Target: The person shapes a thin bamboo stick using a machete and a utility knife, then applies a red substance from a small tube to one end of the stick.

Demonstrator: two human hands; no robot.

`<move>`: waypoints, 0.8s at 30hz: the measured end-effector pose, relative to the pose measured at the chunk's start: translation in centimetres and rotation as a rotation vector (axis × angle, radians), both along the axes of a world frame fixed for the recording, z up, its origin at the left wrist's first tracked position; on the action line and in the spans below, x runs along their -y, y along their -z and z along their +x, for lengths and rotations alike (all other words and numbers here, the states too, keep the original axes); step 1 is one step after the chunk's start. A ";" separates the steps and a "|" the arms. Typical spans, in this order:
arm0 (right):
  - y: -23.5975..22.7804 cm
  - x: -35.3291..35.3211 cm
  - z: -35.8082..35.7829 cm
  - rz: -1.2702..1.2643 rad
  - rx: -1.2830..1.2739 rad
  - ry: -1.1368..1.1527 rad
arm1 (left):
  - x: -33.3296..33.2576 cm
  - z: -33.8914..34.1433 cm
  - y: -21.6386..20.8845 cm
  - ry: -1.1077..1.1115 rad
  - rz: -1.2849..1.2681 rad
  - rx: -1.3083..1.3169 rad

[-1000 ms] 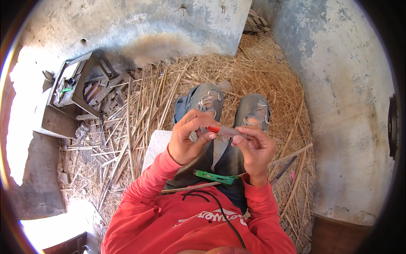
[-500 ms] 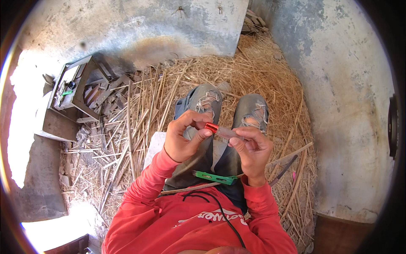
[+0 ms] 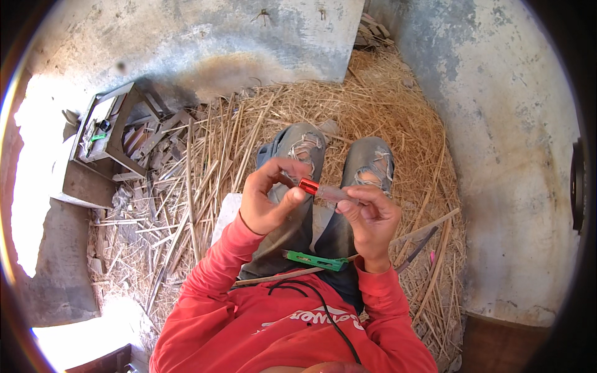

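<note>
My right hand (image 3: 373,217) pinches a small tube-like piece (image 3: 329,193) between thumb and fingertips, above my thighs. Its body is cloudy and see-through, with a shiny red end pointing left. What exactly it is, I cannot make out. Close to that red end is my left hand (image 3: 268,196), thumb and forefinger spread apart with a gap between them. The thumb tip lies right beside the red end; whether it touches is unclear. Below both hands, a green utility knife (image 3: 317,261) lies across my lap, over a thin wooden strip (image 3: 280,277).
Dry straw and cut strips (image 3: 211,161) cover the ground around my legs. A small wooden stand (image 3: 109,133) at the left has a green item (image 3: 99,136) on it. Curved grey walls (image 3: 504,155) close in the far side and right. A pale block (image 3: 227,214) sits beside my left leg.
My left hand has drawn back slightly to the left, its thumb and forefinger spreading from the red end. The right hand keeps its hold on the piece, nearly still.
</note>
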State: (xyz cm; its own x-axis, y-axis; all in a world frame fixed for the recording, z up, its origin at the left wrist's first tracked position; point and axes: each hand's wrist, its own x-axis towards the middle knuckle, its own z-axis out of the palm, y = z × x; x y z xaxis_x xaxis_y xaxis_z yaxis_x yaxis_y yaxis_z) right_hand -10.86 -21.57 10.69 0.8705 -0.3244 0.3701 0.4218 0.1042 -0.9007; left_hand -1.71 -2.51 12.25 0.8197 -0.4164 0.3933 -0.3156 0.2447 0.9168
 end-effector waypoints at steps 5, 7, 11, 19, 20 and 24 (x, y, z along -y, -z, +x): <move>0.2 -0.1 0.1 -0.014 -0.009 0.008 | -0.8 1.4 1.3 0.037 0.106 0.323; 0.2 -0.2 0.1 -0.005 -0.013 0.002 | 0.5 -0.2 -0.7 -0.061 -0.077 0.036; 0.2 -0.3 -0.1 -0.014 -0.002 -0.003 | -1.1 0.9 0.9 0.014 0.175 0.093; 0.1 -0.5 0.1 -0.040 0.022 0.021 | -0.9 0.6 0.5 -0.026 0.147 0.066; 0.1 -0.5 0.2 -0.070 0.038 0.027 | -1.3 0.9 0.6 0.030 0.254 0.090; 0.5 -0.5 0.1 -0.001 -0.031 0.024 | -0.3 0.5 -0.1 -0.065 0.082 0.185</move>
